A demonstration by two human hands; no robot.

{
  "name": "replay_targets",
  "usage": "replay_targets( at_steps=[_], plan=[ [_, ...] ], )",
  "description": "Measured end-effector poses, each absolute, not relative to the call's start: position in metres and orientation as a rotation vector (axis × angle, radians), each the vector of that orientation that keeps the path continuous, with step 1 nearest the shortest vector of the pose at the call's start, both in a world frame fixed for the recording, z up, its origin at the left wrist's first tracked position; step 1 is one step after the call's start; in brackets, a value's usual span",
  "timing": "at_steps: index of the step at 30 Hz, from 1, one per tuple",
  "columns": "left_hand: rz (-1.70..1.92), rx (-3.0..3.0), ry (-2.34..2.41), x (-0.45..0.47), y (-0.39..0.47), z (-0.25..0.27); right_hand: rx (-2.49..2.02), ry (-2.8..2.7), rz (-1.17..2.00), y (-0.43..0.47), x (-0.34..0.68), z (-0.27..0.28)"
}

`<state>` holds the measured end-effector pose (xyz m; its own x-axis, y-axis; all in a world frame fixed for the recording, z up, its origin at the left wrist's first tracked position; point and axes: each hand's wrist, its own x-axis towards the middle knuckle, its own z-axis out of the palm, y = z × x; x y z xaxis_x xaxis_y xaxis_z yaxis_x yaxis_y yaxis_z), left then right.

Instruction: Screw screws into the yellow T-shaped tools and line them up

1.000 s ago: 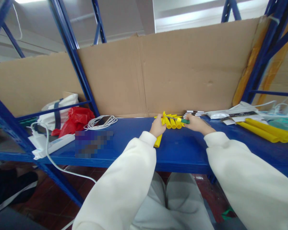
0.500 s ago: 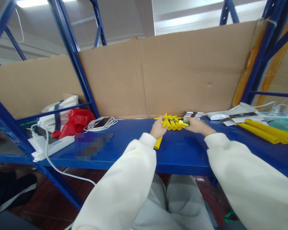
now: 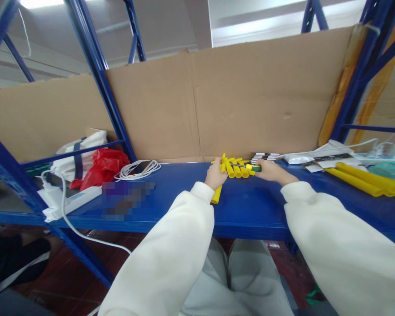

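Observation:
My left hand (image 3: 216,174) is closed around a yellow tube (image 3: 217,195), whose lower end sticks out below the fingers. At its top, thin yellow pieces spread out sideways. My right hand (image 3: 269,171) grips a screwdriver (image 3: 253,168) with a yellow and green handle. Its thin shaft points left toward the top of the held tube; whether the tip touches is too small to tell. Behind the shaft, several more yellow tubes (image 3: 238,171) lie side by side on the blue shelf (image 3: 250,206).
Small black-and-white items (image 3: 265,156) are stacked behind my right hand. Longer yellow tubes (image 3: 365,181) and white packets (image 3: 329,154) lie at right. At left are a white cable coil (image 3: 140,170), a red bag (image 3: 103,166) and a power strip (image 3: 75,202). A cardboard wall (image 3: 243,101) stands behind.
The screwdriver and my right hand have shifted very slightly right. The yellow piece atop the tube in my left hand has turned a little and stands more upright.

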<state>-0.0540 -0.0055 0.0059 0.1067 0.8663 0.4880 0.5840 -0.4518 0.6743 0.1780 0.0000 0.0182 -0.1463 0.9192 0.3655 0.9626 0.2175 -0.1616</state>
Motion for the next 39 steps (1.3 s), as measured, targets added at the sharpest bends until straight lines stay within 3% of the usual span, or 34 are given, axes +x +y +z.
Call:
replay_targets(
  at_steps=[19, 26, 39],
  plan=[
    [1.229, 2.235, 1.251, -0.049, -0.005, 0.003, -1.378, -2.343, 0.4, -0.001, 0.167, 0.01],
    [1.141, 2.373, 1.221, -0.043, -0.01, 0.004, -1.016, -1.973, 0.456, 0.003, 0.146, 0.005],
    [1.105, 2.42, 1.161, -0.041, -0.007, 0.0, -1.033, -1.93, 0.468, 0.003, 0.144, 0.003]
  ],
)
